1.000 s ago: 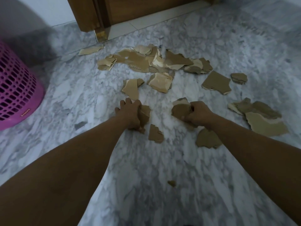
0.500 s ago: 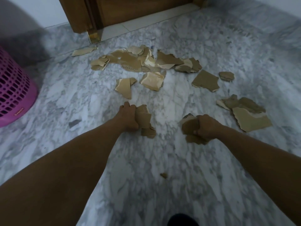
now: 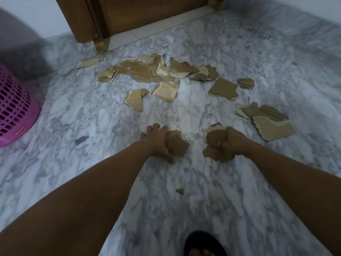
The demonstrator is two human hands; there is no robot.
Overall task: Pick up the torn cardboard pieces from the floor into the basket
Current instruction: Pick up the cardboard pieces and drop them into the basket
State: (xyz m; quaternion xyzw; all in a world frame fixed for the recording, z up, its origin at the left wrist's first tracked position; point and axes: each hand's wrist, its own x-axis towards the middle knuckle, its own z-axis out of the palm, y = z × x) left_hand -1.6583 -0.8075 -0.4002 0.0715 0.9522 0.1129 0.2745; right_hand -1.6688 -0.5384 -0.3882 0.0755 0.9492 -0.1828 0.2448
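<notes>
Since the earlier frame both hands have drawn back toward the body with their loads, and a dark slipper (image 3: 204,243) with toes showing has come into view at the bottom edge. The marble floor (image 3: 77,115) spreads across the whole view, with a wooden door (image 3: 147,13) at its far side. The one basket (image 3: 15,108), pink and perforated, stands at the left edge, well apart from the hands (its inside cannot be seen from here). The torn cardboard pieces (image 3: 147,72) lie mostly in an overlapping heap near the door, too tangled to count; apart from it lie two pieces (image 3: 167,91) just in front, a long strip (image 3: 89,61) to the left, two more (image 3: 224,88) to the right, and a layered clump (image 3: 269,121) beside the right hand. The left hand (image 3: 156,141) grips a bunch of cardboard (image 3: 177,145), fingers curled around it. The right hand (image 3: 234,141) clutches its own bunch (image 3: 215,145). One small scrap (image 3: 180,191) lies on the floor between the forearms.
</notes>
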